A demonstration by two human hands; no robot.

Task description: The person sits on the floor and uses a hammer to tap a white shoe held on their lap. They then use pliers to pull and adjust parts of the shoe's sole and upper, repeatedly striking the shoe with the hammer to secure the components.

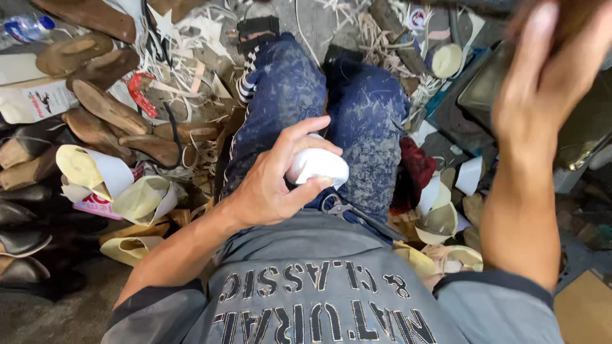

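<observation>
Here, at the far left, a heap of wooden shoe lasts lies on the floor, with dark finished shoes lined up below them and curled pale-yellow and white leather pieces just beside. White trimmings litter the ground above.

Toward the middle, the person sits with legs in mottled blue trousers stretched forward. The left hand hangs over the lap, its grip clamped on a small white rounded piece, thumb over the top, fingers curled beneath. The white piece sits between the thighs, just above the waistband of the grey shirt. Its long axis runs roughly left to right, tilted a little down toward the right, and its free end points toward the right thigh. A pair of pliers or scissors lies on the lap just below and right of it, touching the trousers; which tool it is I cannot tell.

Further right, a dark red cloth and more pale cut pieces lie beside the thigh. The right hand is raised high at the upper right, blurred, fingers loosely spread, near a brownish object at the frame edge; whether it holds it I cannot tell. It is well apart from the white piece, so the left hand is by far the nearer; the piece lies down and to the left of the right hand.
</observation>
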